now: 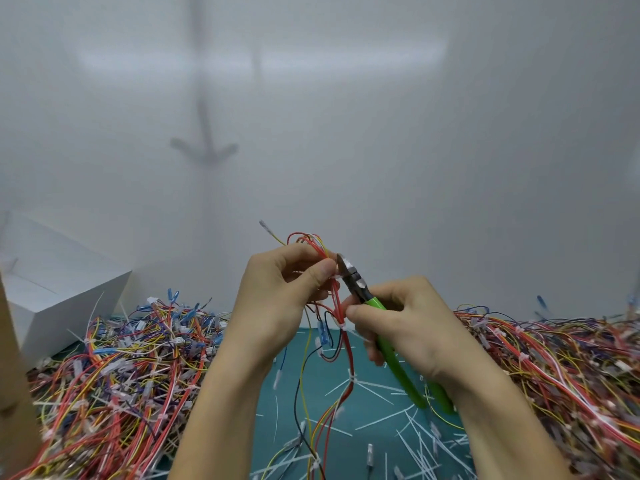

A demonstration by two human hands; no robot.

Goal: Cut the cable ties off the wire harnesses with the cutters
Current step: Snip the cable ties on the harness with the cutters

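— What sort of place is this?
— A workshop bench for wiring work: a teal cutting mat (pixel 377 407), heaps of coloured wire harnesses (pixel 117 368) on either side, snipped white cable ties (pixel 419 434), a plain white wall (pixel 346 116) close behind.

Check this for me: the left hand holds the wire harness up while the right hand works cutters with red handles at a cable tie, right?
Not quite: the cutters have green handles, not red, as the head view shows. The rest holds: the left hand holds the wire harness up and the right hand works them.
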